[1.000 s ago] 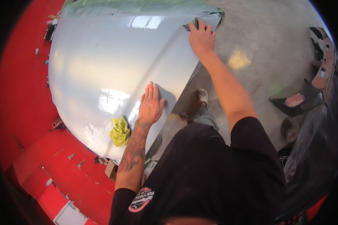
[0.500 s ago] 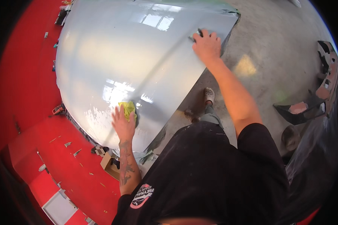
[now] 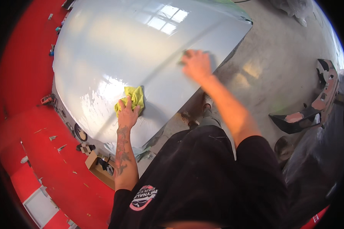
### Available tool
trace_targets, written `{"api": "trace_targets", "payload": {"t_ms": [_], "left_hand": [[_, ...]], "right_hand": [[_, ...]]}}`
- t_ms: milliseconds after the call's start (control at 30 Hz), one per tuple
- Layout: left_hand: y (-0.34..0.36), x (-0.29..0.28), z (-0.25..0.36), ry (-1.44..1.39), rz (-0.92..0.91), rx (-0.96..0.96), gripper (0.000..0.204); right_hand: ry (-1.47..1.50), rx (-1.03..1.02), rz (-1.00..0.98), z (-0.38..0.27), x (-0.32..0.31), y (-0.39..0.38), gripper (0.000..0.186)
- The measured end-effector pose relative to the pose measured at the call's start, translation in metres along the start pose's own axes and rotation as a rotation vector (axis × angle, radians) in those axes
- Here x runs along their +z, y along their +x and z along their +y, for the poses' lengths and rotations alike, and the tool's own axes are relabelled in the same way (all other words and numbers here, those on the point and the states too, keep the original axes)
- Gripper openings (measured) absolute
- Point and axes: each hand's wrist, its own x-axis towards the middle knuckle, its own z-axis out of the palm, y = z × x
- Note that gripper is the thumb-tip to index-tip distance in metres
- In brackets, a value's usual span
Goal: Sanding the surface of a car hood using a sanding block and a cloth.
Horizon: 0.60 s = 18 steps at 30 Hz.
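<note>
Nearest, just left of the frame's centre, the left hand [image 3: 127, 114] lies palm-down on a yellow-green cloth [image 3: 133, 97], fingers spread over its lower half and pressing it flat rather than pinching it. Soft and light, the cloth looks easy to bunch and would probably skid on so glossy a surface, so weight from the flat palm seems a better hold than a fingertip grip. It is crumpled, its upper edge poking out beyond the fingertips. Farther up, right of centre, the right hand [image 3: 197, 65] rests on the same pale grey panel [image 3: 114, 45] near its right edge; it is blurred, so I cannot tell how its fingers are set. The panel is large, gently domed and mirror-shiny, likely stiff but easy to scratch. It fills the upper left and centre, above a red floor [image 3: 23, 87].
</note>
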Motion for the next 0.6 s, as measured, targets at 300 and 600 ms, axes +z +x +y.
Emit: {"api": "trace_targets", "payload": {"t_ms": [300, 600], "left_hand": [[0.002, -0.012, 0.017, -0.008, -0.083, -0.033, 0.073], [0.001, -0.011, 0.01, -0.006, -0.081, -0.012, 0.075]], "right_hand": [[0.246, -0.252, -0.088, -0.16, 0.027, -0.055, 0.023], [-0.02, 0.295, 0.059, 0.066, -0.016, 0.022, 0.038]]}}
